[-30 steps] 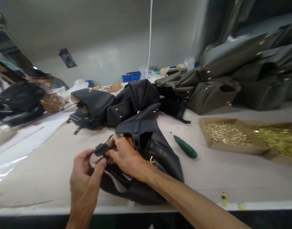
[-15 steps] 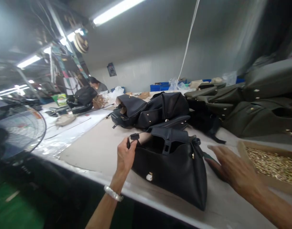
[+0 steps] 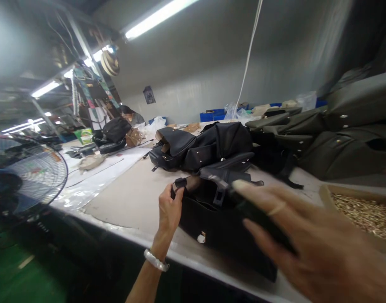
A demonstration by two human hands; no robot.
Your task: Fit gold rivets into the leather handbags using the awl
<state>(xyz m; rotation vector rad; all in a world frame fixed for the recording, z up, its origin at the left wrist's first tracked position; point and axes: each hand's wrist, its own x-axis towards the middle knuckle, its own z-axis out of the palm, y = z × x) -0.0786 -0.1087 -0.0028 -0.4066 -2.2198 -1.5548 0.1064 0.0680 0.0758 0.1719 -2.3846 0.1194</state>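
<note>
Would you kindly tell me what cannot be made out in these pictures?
Right hand: blurred in head view; the dark object by it is unclear.
Black leather handbag: right side hidden behind that hand.
Tray of brass fittings: cut off by the right edge.

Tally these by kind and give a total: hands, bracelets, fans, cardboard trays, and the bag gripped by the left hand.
Hands: 2 (left hand, right hand)
Black leather handbag: 1
Bracelet: 1
Fan: 1
Cardboard tray: 1
Total: 6
</note>
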